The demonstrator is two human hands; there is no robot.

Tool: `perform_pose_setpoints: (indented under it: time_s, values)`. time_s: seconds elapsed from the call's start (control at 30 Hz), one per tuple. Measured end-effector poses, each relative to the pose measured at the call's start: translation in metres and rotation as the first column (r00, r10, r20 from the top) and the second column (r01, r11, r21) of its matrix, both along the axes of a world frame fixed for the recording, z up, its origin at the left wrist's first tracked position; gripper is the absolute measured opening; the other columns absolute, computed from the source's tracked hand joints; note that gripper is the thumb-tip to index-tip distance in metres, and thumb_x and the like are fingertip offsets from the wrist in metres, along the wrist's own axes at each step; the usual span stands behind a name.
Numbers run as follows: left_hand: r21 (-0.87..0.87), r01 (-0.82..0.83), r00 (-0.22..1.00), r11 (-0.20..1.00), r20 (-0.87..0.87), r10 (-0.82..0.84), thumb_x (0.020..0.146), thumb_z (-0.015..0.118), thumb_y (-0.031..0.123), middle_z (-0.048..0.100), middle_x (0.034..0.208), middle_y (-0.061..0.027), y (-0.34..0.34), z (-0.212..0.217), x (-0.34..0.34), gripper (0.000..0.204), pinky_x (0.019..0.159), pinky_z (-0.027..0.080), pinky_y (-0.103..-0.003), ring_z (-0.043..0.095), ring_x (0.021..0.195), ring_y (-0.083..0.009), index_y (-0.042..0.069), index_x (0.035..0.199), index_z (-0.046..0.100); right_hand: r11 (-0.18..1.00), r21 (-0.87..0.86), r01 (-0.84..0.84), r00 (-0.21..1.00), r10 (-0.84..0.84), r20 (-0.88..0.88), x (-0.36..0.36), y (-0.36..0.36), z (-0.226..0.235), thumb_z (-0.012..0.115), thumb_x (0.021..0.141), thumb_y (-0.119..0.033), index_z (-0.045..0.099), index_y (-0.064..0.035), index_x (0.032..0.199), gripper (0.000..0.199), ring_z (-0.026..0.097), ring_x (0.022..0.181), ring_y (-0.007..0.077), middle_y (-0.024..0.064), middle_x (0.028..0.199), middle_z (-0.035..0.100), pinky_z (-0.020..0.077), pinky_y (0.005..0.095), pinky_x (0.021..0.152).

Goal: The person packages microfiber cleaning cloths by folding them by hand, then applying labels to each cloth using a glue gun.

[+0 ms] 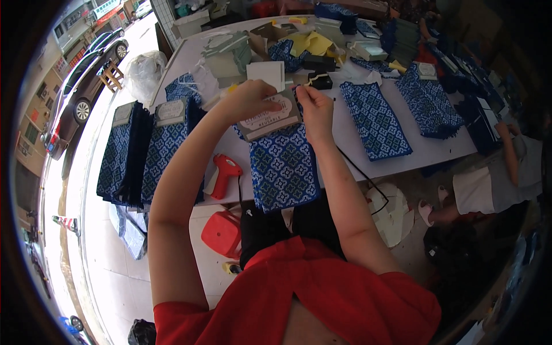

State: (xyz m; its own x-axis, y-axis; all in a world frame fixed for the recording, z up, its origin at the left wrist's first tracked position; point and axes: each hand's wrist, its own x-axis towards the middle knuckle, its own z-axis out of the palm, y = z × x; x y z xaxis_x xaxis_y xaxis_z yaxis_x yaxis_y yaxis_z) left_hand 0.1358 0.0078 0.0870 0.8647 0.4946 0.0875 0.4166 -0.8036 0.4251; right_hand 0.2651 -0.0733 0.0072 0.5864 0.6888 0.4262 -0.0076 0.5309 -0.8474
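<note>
A folded blue patterned cloth [283, 172] hangs over the near table edge in front of me. A grey printed label card [263, 122] lies across its top end. My left hand [250, 102] is closed on the card's upper left side, with thumb and fingers bent over it. At the upper right corner of the cloth, my right hand [316, 112] pinches the dark blue edge; its fingertips partly hide what they grip. To the left of the cloth, a red tagging or glue gun [225, 175] rests at the table edge.
Labelled cloth stacks [121, 155] stand at the left; more folded cloths [376, 119] lie at the right. Grey cards [266, 75] and yellow paper [310, 45] sit farther back. A red stool [222, 234] is below the table. Another person [499, 172] works at the right.
</note>
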Motion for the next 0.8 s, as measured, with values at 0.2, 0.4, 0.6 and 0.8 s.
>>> perform_pose_setpoints:
  time_s: [0.2,0.4,0.6,0.8]
  values:
    - [-0.025,-0.039,0.999,0.999,0.024,0.039,0.068,0.064,0.024,0.059,0.068,-0.0169,-0.009,-0.001,-0.003,0.027,0.061,0.043,-0.036,0.058,0.064,-0.0278,0.0,0.082,0.063,0.997,-0.057,-0.051,0.999,0.052,0.01,-0.002,-0.009,0.0,0.054,0.085,-0.015,0.062,0.0018,0.091,0.019,0.052,0.068,0.0053,0.0018,0.076,0.061,0.0404,0.0185,0.061]
    - [-0.026,-0.059,0.987,0.998,0.148,0.062,0.071,0.062,0.019,0.06,0.068,-0.0138,-0.015,0.026,-0.012,0.026,0.06,0.044,-0.031,0.057,0.062,-0.0183,-0.002,0.086,0.062,0.885,-0.279,-0.372,0.919,0.394,0.024,0.006,-0.028,0.019,0.064,0.075,-0.006,0.059,0.0001,0.093,0.019,0.055,0.074,0.0066,0.0023,0.085,0.061,0.0436,0.0187,0.066]
    - [0.013,-0.051,0.966,0.999,0.255,0.047,0.071,0.064,0.019,0.059,0.063,-0.0127,-0.05,0.06,-0.029,0.025,0.055,0.044,-0.03,0.055,0.054,-0.0168,-0.003,0.083,0.063,0.977,-0.17,-0.127,0.944,0.172,0.281,-0.003,-0.047,0.042,0.066,0.073,-0.008,0.062,0.0022,0.083,0.015,0.052,0.059,0.0053,0.004,0.068,0.062,0.0401,0.0201,0.054]
    - [-0.123,0.043,0.861,0.992,0.508,0.026,0.072,0.067,0.035,0.062,0.081,-0.0107,-0.072,0.08,-0.072,0.049,0.072,0.046,-0.027,0.059,0.078,-0.015,-0.001,0.103,0.057,0.993,-0.032,-0.11,0.977,0.114,0.181,-0.011,-0.09,0.089,0.065,0.074,-0.006,0.063,0.0015,0.084,0.013,0.053,0.059,0.0041,0.0035,0.068,0.062,0.0408,0.0183,0.052]
